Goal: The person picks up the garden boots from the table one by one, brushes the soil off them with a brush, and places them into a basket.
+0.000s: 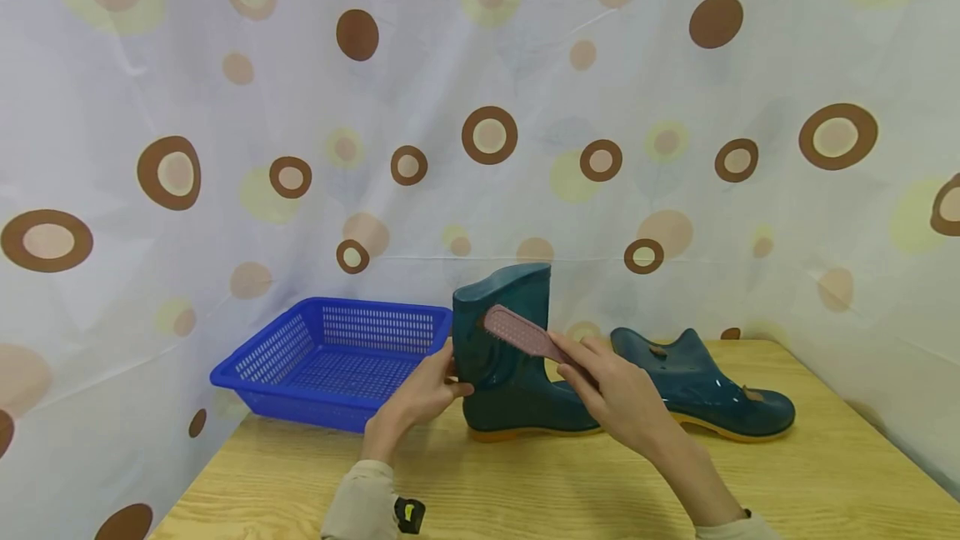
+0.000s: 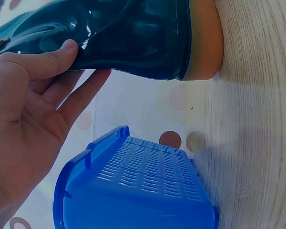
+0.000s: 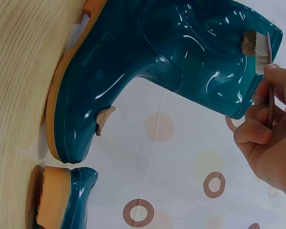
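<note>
A dark teal rain boot (image 1: 498, 398) with an orange-tan sole stands upright on the wooden table, toe to the right. My left hand (image 1: 423, 390) grips the back of its shaft, thumb on the near side and fingers round behind, as the left wrist view (image 2: 33, 109) also shows. A pink-handled brush (image 1: 517, 332) is held in my right hand (image 1: 622, 394). Its pale bristles (image 3: 261, 53) touch the upper shaft beside a brown mud-like clump (image 3: 248, 44). Another brown clump (image 3: 104, 120) clings to the top of the foot.
Left of the boot sits a blue perforated plastic basket (image 1: 330, 407). A second teal boot (image 1: 727, 402), bearing brown clumps on its shaft and toe, lies to the right. Behind the wooden table (image 1: 525, 490) hangs a white curtain (image 1: 540, 190) with brown and yellow circles.
</note>
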